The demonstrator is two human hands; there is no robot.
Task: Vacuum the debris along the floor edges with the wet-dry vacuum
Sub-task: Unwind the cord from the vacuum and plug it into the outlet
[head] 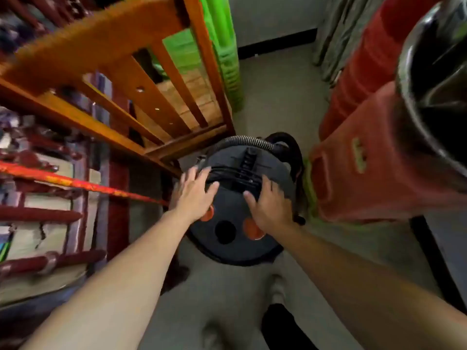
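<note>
My left hand [194,195] lies flat on the left side of the wet-dry vacuum [227,200]. Its fingers are spread and straight and grip nothing. My right hand [271,207] lies on the right side of the same black round lid, palm down and fingers fairly straight. Its fingertips reach the edge of the carry handle [246,168] without closing round it. Both forearms are bare.

The vacuum stands on the grey floor [273,97] straight ahead of me, with the lid facing up. Near my wrists the lid has two orange-red round discs [252,229] with a dark hole [225,231] between them (what the discs are I cannot tell). A ribbed hose [247,141] curves along the far rim.

A wooden chair [101,46] stands just beside the vacuum on the left, and its lower rail comes close to my left fingers. A red pole [75,183] slants in below it. Behind the chair is a stack of green plastic stools [225,54]. Red plastic stools [366,160] stand close on the right, and a curtain [336,34] hangs by the far wall.
</note>
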